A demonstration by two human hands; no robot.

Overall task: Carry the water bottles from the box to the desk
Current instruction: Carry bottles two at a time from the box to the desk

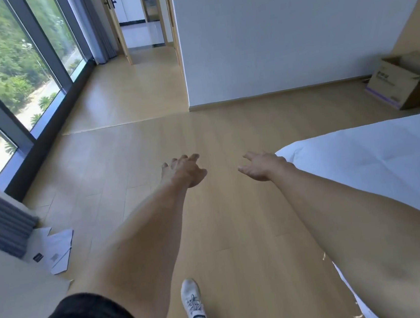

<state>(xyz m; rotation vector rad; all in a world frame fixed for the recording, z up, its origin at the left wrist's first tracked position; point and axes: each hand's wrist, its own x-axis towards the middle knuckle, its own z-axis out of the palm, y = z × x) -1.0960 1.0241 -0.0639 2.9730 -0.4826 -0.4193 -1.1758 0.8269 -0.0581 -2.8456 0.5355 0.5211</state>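
Over the pale wood floor (148, 145), two bare hands, nothing held.
Left hand (182, 171) and right hand (262, 165): fingers loosely apart; one open brown cardboard box (396, 81) far right.

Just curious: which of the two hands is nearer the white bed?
The right hand, empty with loose fingers, hangs beside the bed; the left hand is over bare floor.
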